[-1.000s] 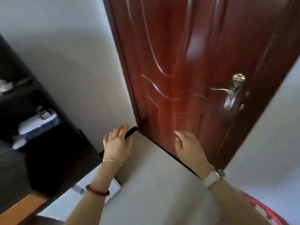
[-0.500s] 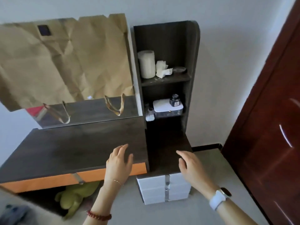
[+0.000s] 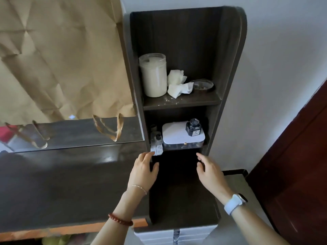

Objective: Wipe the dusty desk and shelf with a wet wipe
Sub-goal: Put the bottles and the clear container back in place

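A dark wooden desk [image 3: 62,188] with an orange front edge fills the left. To its right stands a tall dark shelf unit [image 3: 228,55]. Its upper shelf [image 3: 182,102] is speckled with dust and bears a white jar [image 3: 154,76], crumpled white tissues [image 3: 177,84] and a small glass dish [image 3: 203,85]. The lower shelf holds a white lidded box [image 3: 177,134] with an ink bottle [image 3: 193,127] on it. My left hand [image 3: 144,171] and my right hand [image 3: 211,171] hover open and empty above the dark lower surface [image 3: 178,195]. No wet wipe is in either hand.
Crumpled brown paper [image 3: 62,59] covers most of a mirror [image 3: 74,133] behind the desk. Small bottles [image 3: 156,140] stand left of the white box. White drawers [image 3: 175,235] sit under the shelf unit. A dark red door [image 3: 293,165] is at the right.
The view swung from the red door to the desk and shelf, then moved closer. Both hands stayed open and now reach nearer to the lower shelf.
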The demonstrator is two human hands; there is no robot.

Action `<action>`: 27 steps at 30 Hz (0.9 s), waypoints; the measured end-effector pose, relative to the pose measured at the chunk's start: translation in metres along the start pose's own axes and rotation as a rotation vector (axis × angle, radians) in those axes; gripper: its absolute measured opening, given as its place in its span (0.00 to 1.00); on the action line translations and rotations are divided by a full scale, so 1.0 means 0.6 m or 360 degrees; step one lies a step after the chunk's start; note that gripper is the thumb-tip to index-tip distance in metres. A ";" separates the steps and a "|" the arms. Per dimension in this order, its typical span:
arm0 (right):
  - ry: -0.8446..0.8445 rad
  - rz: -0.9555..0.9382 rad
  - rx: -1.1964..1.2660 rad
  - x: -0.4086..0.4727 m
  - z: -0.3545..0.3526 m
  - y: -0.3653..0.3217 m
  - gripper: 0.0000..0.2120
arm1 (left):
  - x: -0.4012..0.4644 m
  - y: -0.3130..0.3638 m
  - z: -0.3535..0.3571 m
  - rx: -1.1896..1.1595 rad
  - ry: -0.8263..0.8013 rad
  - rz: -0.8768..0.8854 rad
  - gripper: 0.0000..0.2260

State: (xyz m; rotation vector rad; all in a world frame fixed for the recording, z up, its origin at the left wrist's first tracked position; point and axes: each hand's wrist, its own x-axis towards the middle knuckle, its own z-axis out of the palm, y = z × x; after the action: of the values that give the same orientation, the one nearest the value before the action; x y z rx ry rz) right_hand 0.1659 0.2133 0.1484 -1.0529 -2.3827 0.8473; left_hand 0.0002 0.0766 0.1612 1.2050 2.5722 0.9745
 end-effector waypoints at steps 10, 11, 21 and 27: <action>0.0194 0.0229 -0.0186 0.203 0.008 0.008 0.31 | 0.129 0.029 0.085 0.0023 -0.0101 -0.0081 0.20; 0.0205 0.0266 -0.0227 0.216 0.014 0.007 0.32 | 0.140 0.028 0.090 0.0033 -0.0111 -0.0105 0.21; 0.0313 0.0450 -0.0259 0.259 0.053 0.008 0.23 | 0.214 -0.001 0.140 0.0346 -0.0255 -0.0374 0.31; 0.0343 0.0384 -0.0107 0.236 0.048 0.010 0.23 | 0.221 -0.013 0.146 0.0468 -0.0201 -0.0356 0.29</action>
State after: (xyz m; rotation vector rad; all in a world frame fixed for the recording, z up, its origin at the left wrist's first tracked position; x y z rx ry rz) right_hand 0.0627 0.3138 0.1391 -1.4042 -2.1466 0.6956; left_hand -0.0609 0.2131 0.1067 0.9703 2.7380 0.4732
